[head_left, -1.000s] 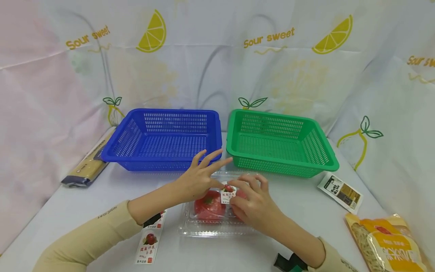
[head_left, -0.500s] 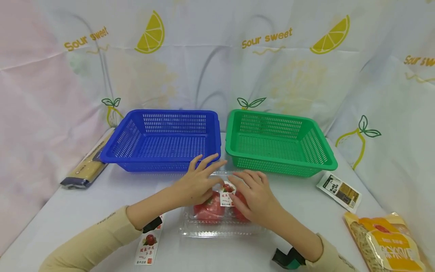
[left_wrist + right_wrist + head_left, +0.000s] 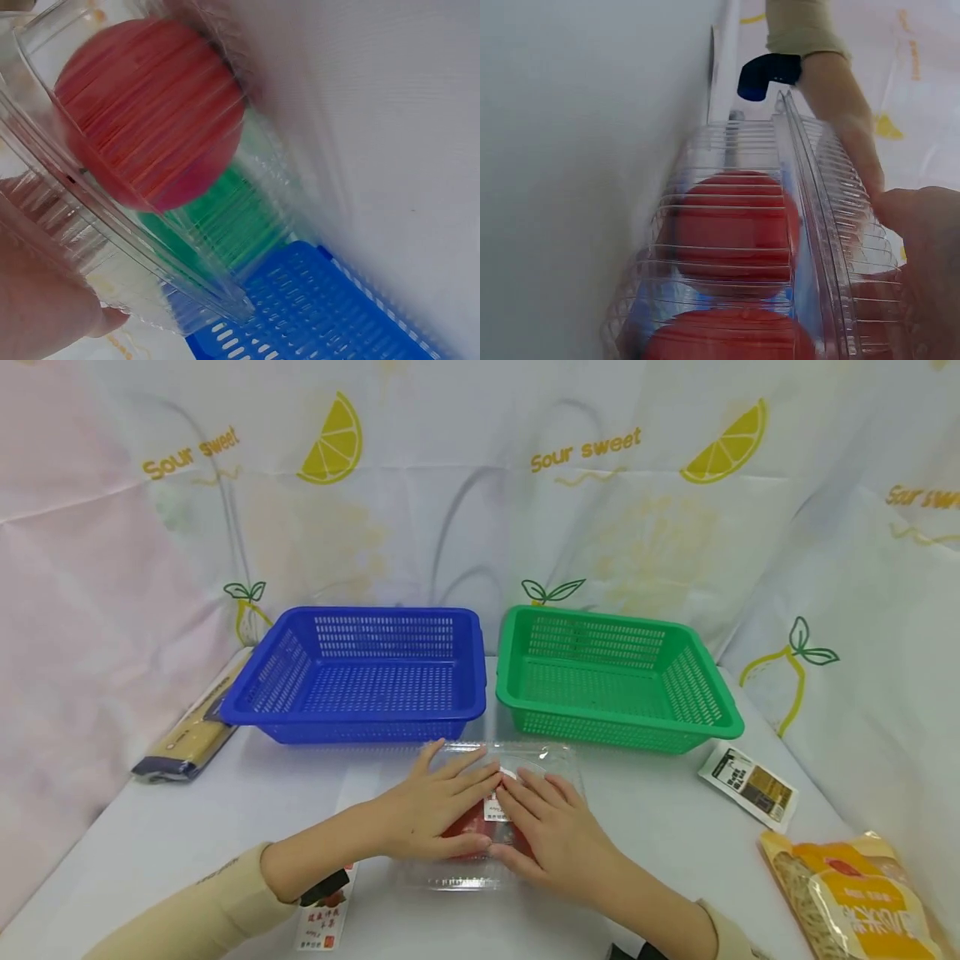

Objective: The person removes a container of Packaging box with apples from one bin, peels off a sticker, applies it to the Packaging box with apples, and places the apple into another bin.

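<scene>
Two hands lie flat, fingers straight, on the lid of a clear clamshell box (image 3: pixel 487 814) near the front of the table (image 3: pixel 187 810) in the head view: the left hand (image 3: pixel 438 810) on its left half, the right hand (image 3: pixel 543 835) on its right, fingertips meeting over a white label (image 3: pixel 497 810). Red fruit shows beneath. Behind the box stand a blue basket (image 3: pixel 360 672) and a green basket (image 3: pixel 611 677); a spaghetti packet (image 3: pixel 187 735) lies far left, a small sachet (image 3: pixel 750 783) and a yellow bag (image 3: pixel 847 893) to the right. From the left wrist, a red fruit (image 3: pixel 150 112) sits inside the ribbed plastic, blurred. From the right wrist, two red fruits (image 3: pixel 735 240) fill the box under the pressed lid.
</scene>
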A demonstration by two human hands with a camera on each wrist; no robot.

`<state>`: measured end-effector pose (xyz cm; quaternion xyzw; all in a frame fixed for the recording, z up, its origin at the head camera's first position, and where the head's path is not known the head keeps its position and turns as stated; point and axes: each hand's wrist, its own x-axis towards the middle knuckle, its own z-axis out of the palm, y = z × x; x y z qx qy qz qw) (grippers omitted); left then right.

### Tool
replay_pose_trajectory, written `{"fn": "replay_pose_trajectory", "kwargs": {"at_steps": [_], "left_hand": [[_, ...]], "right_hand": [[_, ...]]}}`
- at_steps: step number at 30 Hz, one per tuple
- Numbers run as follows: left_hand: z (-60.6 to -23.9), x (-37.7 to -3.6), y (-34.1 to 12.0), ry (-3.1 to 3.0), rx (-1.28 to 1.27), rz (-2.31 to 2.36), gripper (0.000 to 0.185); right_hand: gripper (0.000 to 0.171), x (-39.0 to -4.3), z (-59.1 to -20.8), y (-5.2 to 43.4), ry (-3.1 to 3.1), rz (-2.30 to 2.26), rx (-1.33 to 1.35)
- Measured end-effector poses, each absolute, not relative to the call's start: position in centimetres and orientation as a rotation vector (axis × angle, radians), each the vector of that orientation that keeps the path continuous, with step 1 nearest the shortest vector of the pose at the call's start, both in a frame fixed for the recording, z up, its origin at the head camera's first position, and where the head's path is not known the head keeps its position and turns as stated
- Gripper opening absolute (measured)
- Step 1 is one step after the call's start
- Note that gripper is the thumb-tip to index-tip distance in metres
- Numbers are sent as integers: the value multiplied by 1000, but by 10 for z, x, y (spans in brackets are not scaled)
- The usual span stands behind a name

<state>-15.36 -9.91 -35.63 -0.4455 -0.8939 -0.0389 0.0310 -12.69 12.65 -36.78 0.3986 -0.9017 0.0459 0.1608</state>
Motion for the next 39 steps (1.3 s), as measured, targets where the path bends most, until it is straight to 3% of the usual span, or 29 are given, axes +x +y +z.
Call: {"fn": "replay_pose_trajectory", "kwargs": {"at_steps": [16,31,39], "left_hand": [[-363,-154,-113,-2479,-1567,-305,51],[-365,-147,-108,-2165,-1510,-195,48],[-365,-143,-106,-2101,-1483,-192,33]], "right_hand": [[51,-128,-377,133,-2221,337,1260],[37,-124,-372,130,-2070,311,1237],[33,-123,-372,129,-2001,367,1271]]}}
